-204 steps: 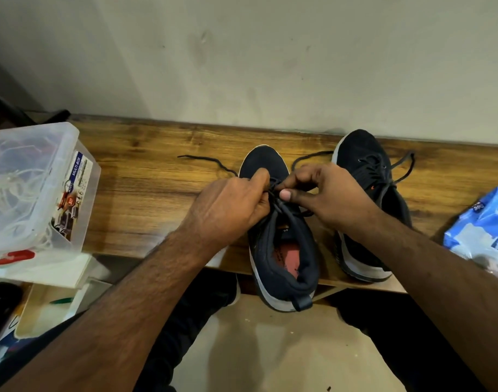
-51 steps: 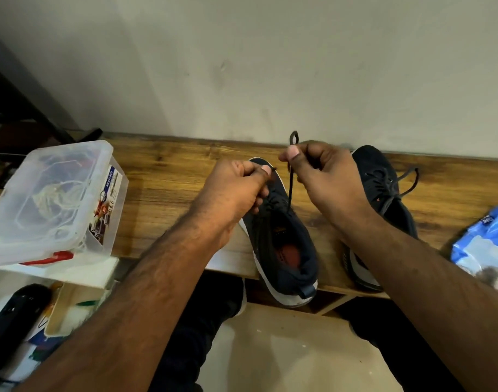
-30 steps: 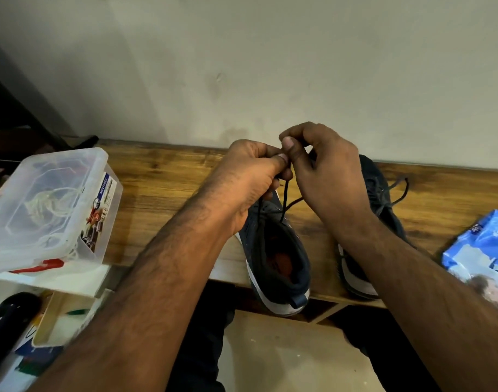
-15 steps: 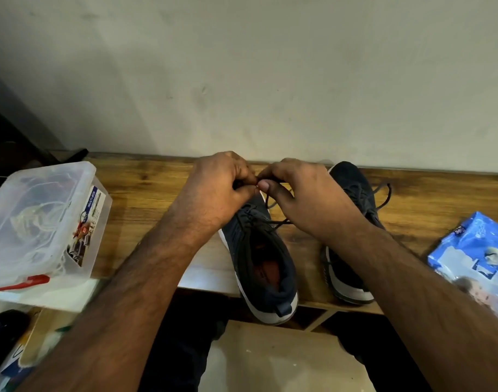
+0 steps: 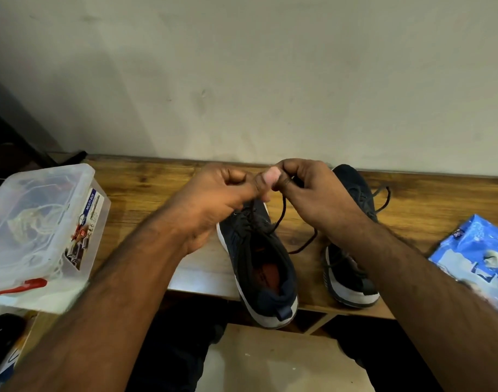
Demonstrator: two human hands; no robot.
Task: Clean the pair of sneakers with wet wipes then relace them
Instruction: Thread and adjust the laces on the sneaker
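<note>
Fingers of the left hand (image 5: 213, 199) and right hand (image 5: 312, 193) curl together, pinching the thin black shoelace (image 5: 281, 210) at frame centre, above the dark navy white-soled sneaker (image 5: 264, 267) (its mate (image 5: 352, 278) sits just right) on the brown wooden bench (image 5: 146, 188).

A wooden surface (image 5: 146, 190) is running along the wall. Two dark sneakers are sitting on it side by side, heels overhanging the near edge: the left sneaker (image 5: 266, 267) and the right sneaker (image 5: 352, 281). A blue wipes pack (image 5: 479, 258) is lying at the far right. A clear plastic box (image 5: 38, 230) is sitting at the left end.
</note>
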